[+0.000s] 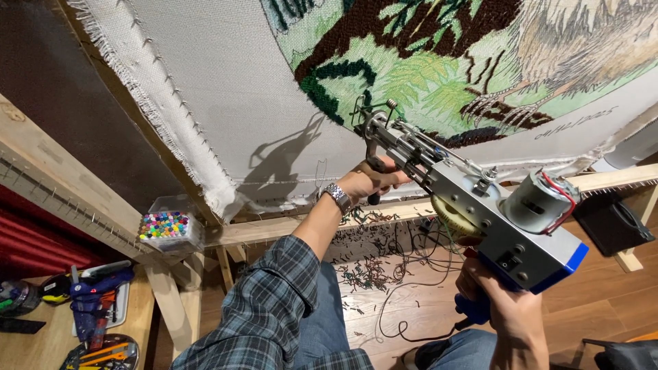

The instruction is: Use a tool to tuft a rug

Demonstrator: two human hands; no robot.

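Silver and blue tufting gun [480, 226], white cloth [226, 89] with green and brown leaf pattern, blue-grey plaid sleeve [267, 308], multicoloured beads [164, 225]

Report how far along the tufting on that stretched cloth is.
Done: green leaves, dark branches and a pale bird shape fill the tufted area of the backing cloth. In hand: the left hand and right hand hold the tufting gun, its tip at the design's lower edge. Left: the plain cloth outside the design remains bare; yarn scraps litter the floor.

Tufting gun [473, 212] sits before the cloth [260, 103] on its frame [75, 199]; pin box [168, 226] far left, yarn scraps [370, 274] on the floor [603, 301] beneath.
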